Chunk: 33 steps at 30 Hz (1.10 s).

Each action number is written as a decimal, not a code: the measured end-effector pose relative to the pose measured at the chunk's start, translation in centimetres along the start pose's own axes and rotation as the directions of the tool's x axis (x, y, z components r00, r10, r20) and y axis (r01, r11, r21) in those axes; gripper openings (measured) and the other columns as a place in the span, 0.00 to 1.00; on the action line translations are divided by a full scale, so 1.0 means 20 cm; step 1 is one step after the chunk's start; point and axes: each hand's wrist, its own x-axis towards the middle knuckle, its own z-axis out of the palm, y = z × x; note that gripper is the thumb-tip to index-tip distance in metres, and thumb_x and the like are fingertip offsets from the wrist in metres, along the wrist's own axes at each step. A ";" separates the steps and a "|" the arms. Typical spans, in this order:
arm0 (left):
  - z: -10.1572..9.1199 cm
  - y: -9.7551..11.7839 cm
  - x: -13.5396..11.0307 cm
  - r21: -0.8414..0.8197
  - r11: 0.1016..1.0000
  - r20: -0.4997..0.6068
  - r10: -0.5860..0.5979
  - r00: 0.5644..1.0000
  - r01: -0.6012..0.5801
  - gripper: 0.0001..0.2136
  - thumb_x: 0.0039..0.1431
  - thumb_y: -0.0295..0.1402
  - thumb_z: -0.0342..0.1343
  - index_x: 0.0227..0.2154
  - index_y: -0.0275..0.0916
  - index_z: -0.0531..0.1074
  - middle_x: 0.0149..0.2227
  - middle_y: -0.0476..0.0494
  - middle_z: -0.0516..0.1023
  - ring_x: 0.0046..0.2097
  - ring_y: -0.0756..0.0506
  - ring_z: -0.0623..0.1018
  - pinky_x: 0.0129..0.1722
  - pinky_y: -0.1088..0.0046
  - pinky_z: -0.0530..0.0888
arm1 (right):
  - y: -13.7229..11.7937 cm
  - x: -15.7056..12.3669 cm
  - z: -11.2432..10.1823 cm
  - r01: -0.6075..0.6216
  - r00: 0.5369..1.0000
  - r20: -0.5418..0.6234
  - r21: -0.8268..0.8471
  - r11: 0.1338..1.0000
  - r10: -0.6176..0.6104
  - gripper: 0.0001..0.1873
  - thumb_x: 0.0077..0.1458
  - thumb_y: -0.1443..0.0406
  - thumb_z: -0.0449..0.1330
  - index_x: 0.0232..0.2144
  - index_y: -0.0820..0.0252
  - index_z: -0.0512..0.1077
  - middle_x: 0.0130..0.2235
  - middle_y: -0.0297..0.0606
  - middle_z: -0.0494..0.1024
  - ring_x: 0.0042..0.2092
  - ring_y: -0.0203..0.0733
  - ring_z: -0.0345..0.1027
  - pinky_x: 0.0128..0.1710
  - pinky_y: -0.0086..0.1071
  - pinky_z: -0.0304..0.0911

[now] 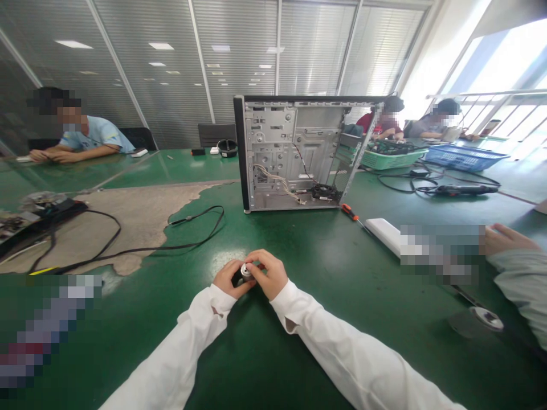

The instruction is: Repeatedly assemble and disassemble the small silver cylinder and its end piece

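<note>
Low over the green table (pixel 299 267), my two hands meet around a small silver metal cylinder (pixel 245 271), whose round end faces up; its exact kind I cannot make out. My left hand (pixel 227 279) is closed about its side, thumb in front and fingers behind. Fingers of my right hand (pixel 272 273) pinch at the upper end from the other side. Part of the cylinder is hidden by the fingers. Beyond my hands stands an opened computer case (pixel 316 134), upright, with loose wires and a black fan (pixel 325 192) inside.
An orange-handled screwdriver (pixel 349 212) and a white bar-shaped thing (pixel 387 234) lie right of the case. A black cable (pixel 200 242) crosses the left side. Green (pixel 395 160) and blue baskets (pixel 464 158) stand behind. A co-worker's hand (pixel 508 239) reaches in at right, near a metal cylinder (pixel 481 322).
</note>
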 end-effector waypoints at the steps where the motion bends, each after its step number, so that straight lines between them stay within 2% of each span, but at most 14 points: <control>1: 0.00 0.00 0.00 0.002 1.000 0.002 0.000 1.000 0.000 0.15 0.44 0.38 0.53 0.34 0.34 0.64 0.31 0.44 0.68 0.34 0.48 0.69 0.34 0.72 0.68 | 0.00 0.00 0.00 0.003 1.000 -0.001 0.003 1.000 -0.003 0.06 0.47 0.70 0.51 0.29 0.61 0.67 0.32 0.36 0.68 0.34 0.32 0.61 0.29 0.24 0.59; 5: 0.00 -0.01 0.00 0.005 1.000 0.006 -0.004 1.000 0.004 0.14 0.44 0.39 0.53 0.32 0.35 0.64 0.30 0.45 0.68 0.33 0.48 0.69 0.33 0.72 0.67 | -0.01 0.01 -0.02 0.015 0.997 -0.072 0.007 1.000 -0.014 0.06 0.48 0.69 0.50 0.29 0.61 0.66 0.33 0.36 0.68 0.35 0.32 0.61 0.30 0.24 0.59; 8: 0.01 -0.02 -0.01 0.009 1.000 -0.005 -0.018 1.000 0.018 0.13 0.43 0.39 0.53 0.31 0.36 0.64 0.30 0.47 0.67 0.33 0.48 0.69 0.33 0.72 0.67 | 0.03 0.01 -0.05 0.007 0.992 -0.127 -0.046 0.999 -0.013 0.06 0.49 0.68 0.49 0.30 0.61 0.66 0.33 0.37 0.68 0.36 0.33 0.61 0.31 0.25 0.59; 10: 0.02 -0.02 -0.01 0.001 1.000 -0.032 -0.022 0.999 0.022 0.13 0.43 0.38 0.53 0.30 0.36 0.64 0.29 0.47 0.67 0.32 0.48 0.69 0.32 0.72 0.67 | 0.09 -0.01 -0.07 -0.001 0.997 -0.074 -0.146 0.989 -0.010 0.06 0.48 0.67 0.51 0.29 0.60 0.67 0.33 0.36 0.68 0.36 0.34 0.60 0.34 0.28 0.58; 12: 0.03 -0.03 -0.01 -0.007 1.000 -0.057 -0.027 0.998 0.026 0.13 0.42 0.38 0.53 0.30 0.36 0.64 0.29 0.46 0.67 0.32 0.48 0.69 0.32 0.72 0.67 | 0.17 -0.03 -0.08 -0.008 0.998 0.052 -0.281 0.960 0.024 0.04 0.45 0.66 0.54 0.26 0.58 0.68 0.32 0.35 0.69 0.38 0.36 0.60 0.39 0.31 0.57; 14: 0.03 -0.03 -0.01 -0.010 0.999 -0.067 -0.031 0.997 0.031 0.13 0.42 0.39 0.53 0.30 0.36 0.64 0.29 0.46 0.68 0.33 0.47 0.69 0.33 0.72 0.67 | 0.23 -0.05 -0.09 -0.008 0.981 0.177 -0.392 0.920 0.085 0.03 0.43 0.65 0.56 0.24 0.57 0.69 0.33 0.35 0.69 0.40 0.38 0.59 0.42 0.34 0.54; 17: 0.03 -0.02 -0.01 -0.010 0.999 -0.070 -0.033 0.997 0.032 0.13 0.42 0.39 0.53 0.30 0.36 0.65 0.30 0.46 0.68 0.33 0.47 0.69 0.34 0.71 0.67 | 0.28 -0.07 -0.14 0.003 0.957 0.258 -0.462 0.887 0.132 0.11 0.41 0.61 0.57 0.32 0.56 0.69 0.37 0.36 0.68 0.43 0.39 0.57 0.42 0.35 0.53; 20: 0.01 -0.02 -0.01 -0.007 1.000 -0.049 -0.027 0.998 0.027 0.13 0.42 0.38 0.53 0.31 0.36 0.65 0.31 0.45 0.68 0.34 0.47 0.69 0.34 0.71 0.67 | 0.28 -0.09 -0.20 0.027 0.952 0.275 -0.507 0.861 0.132 0.22 0.40 0.59 0.57 0.41 0.57 0.64 0.42 0.38 0.66 0.45 0.40 0.55 0.42 0.35 0.53; 24: 0.02 -0.03 -0.01 -0.045 0.999 -0.077 -0.027 0.997 0.023 0.14 0.42 0.38 0.53 0.33 0.37 0.65 0.32 0.45 0.69 0.35 0.46 0.70 0.35 0.70 0.67 | 0.28 -0.11 -0.28 0.023 0.947 0.270 -0.600 0.800 0.175 0.16 0.46 0.60 0.52 0.40 0.53 0.64 0.44 0.36 0.64 0.46 0.39 0.53 0.42 0.36 0.51; 28: 0.04 -0.05 -0.02 -0.124 0.991 -0.127 -0.070 0.989 0.054 0.17 0.41 0.35 0.53 0.37 0.38 0.63 0.36 0.44 0.68 0.38 0.46 0.69 0.34 0.71 0.69 | 0.27 -0.10 -0.29 -0.008 0.947 0.227 -0.688 0.726 0.226 0.15 0.47 0.61 0.51 0.40 0.50 0.64 0.45 0.36 0.63 0.48 0.40 0.52 0.44 0.38 0.47; 33: 0.05 -0.06 -0.02 -0.122 0.987 -0.121 -0.116 0.986 0.101 0.17 0.41 0.35 0.52 0.38 0.39 0.63 0.36 0.45 0.69 0.38 0.47 0.70 0.34 0.72 0.69 | 0.26 -0.08 -0.28 0.002 0.949 0.228 -0.696 0.718 0.219 0.15 0.48 0.61 0.50 0.40 0.50 0.64 0.44 0.35 0.63 0.47 0.40 0.52 0.45 0.38 0.46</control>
